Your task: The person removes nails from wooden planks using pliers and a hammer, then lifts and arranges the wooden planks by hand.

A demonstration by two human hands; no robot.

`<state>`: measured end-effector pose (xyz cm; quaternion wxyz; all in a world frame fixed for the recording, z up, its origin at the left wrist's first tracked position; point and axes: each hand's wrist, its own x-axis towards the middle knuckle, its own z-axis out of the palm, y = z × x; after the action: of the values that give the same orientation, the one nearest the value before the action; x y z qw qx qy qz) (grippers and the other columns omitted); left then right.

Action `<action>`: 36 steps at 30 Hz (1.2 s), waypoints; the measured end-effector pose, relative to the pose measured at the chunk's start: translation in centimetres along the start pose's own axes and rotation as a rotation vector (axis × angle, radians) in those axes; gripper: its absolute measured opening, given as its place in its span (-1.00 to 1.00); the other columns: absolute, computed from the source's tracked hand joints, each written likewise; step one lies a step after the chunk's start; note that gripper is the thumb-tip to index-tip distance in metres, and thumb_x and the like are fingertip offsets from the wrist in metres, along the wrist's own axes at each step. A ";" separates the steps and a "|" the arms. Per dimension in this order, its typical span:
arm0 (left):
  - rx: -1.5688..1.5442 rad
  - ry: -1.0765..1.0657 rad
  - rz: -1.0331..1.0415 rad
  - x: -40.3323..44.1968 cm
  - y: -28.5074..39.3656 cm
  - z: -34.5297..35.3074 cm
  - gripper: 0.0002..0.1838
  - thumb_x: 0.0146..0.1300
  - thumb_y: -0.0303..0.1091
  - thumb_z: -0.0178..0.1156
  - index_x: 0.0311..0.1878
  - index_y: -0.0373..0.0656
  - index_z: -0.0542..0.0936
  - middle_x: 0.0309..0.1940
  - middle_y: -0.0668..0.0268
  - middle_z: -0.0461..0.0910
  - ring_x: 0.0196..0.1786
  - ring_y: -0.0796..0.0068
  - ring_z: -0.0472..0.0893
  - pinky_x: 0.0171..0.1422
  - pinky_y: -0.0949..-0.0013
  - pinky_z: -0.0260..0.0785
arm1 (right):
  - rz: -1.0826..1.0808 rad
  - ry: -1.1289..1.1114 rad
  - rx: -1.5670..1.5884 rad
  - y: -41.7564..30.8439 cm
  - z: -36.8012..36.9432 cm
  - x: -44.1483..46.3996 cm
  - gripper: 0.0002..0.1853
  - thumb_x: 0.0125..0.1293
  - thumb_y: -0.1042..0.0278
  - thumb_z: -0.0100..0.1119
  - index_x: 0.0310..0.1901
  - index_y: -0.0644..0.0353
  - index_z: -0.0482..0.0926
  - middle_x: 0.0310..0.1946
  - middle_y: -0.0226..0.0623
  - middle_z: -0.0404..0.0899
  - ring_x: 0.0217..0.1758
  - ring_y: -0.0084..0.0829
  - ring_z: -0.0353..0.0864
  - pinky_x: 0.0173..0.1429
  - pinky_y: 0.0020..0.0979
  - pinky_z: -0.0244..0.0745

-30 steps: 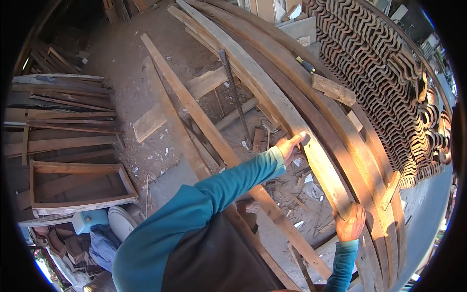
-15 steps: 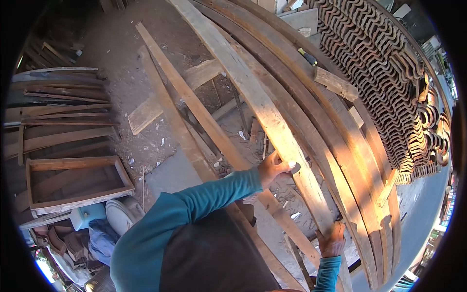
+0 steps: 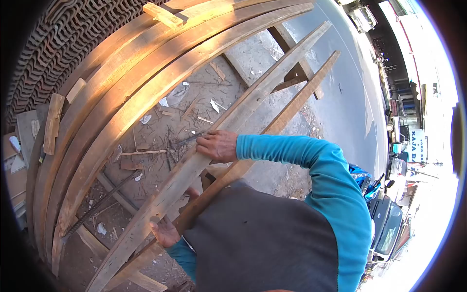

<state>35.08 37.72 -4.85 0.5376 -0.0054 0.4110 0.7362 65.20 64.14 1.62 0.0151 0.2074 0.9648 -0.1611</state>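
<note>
A long, weathered wooden plank runs diagonally in front of me. My right hand is closed over its upper face near the middle, knuckles up. Lower down, my left hand grips the near edge of the same plank, thumb against the wood and fingers partly hidden. A narrower brown wooden beam lies alongside, nearer my body, passing close to both hands. Beyond the plank are several long wooden beams side by side, looking curved in the wide lens.
Short wood blocks rest on the far beams. Stacked roof tiles stand at the upper left. Wood scraps and white bits litter the ground under the plank. Toward the right are a paved road and a parked vehicle.
My view has swung right, toward the road. My right hand has moved onto the upper face of the plank; my left hand now holds its near edge lower in view.
</note>
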 end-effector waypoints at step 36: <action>2.297 -0.295 0.094 8.6 7.3 -11.7 -0.59 0.46 -0.15 -0.12 0.33 0.24 0.41 0.56 0.35 0.17 0.53 0.21 0.25 0.62 0.00 -0.09 | 0.147 -0.045 0.056 -0.7 3.8 -1.1 -0.18 -0.15 0.21 0.59 0.20 0.16 0.41 0.14 0.04 0.44 0.18 0.10 0.47 0.23 0.01 0.43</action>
<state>20.58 36.74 -12.09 0.2408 0.5872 0.7707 -0.0577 65.77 61.88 -1.69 0.0425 0.2745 0.9414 -0.1913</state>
